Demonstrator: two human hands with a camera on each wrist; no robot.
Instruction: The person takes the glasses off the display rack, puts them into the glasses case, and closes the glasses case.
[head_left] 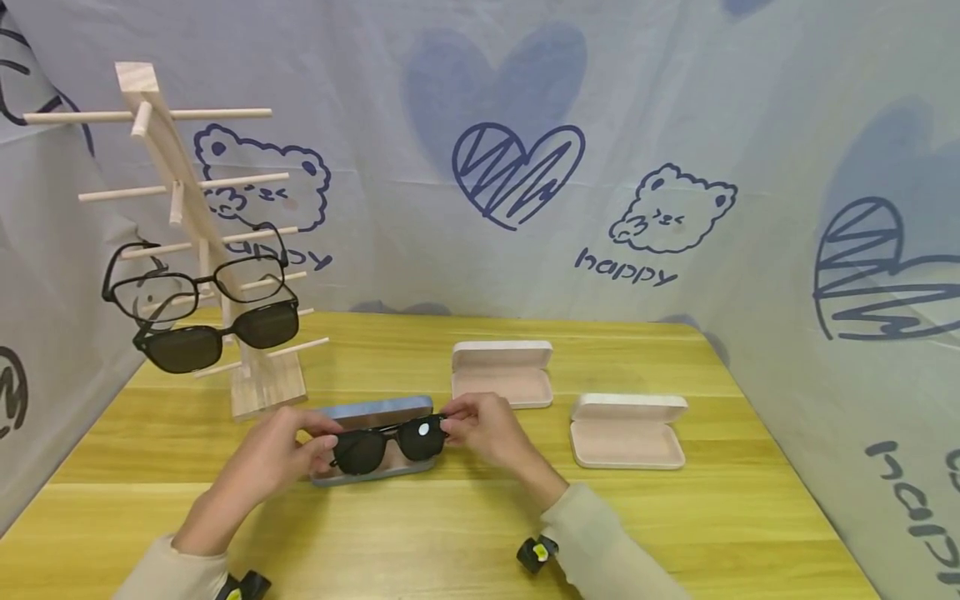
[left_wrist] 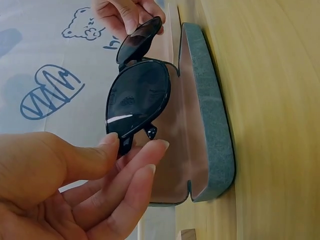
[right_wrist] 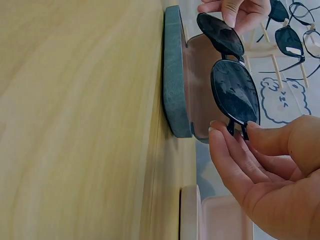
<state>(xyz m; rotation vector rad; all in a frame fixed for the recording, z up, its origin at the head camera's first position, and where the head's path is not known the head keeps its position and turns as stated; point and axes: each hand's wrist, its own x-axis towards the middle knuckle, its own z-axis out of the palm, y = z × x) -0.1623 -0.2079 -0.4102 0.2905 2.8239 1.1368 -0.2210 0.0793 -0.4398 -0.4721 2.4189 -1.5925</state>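
Black sunglasses (head_left: 362,451) with dark lenses are held between my two hands, right over an opened blue-grey glasses case (head_left: 373,478) with a pinkish lining. My left hand (head_left: 279,451) pinches the left end of the frame between thumb and fingers. At the other end, my right hand (head_left: 486,427) pinches the right corner of the frame. A pale round spot shows on the right lens in the head view. Both wrist views show the temples folded behind the lenses (left_wrist: 137,92), with the case (right_wrist: 176,75) lying lid-up beneath.
A wooden display rack (head_left: 180,192) at the left carries clear-lens glasses (head_left: 197,287) and another pair of sunglasses (head_left: 187,347). Two opened pale pink cases stand to the right, one farther back (head_left: 501,387) and one nearer the right edge (head_left: 627,444). A printed cloth (head_left: 390,233) hangs behind the table.
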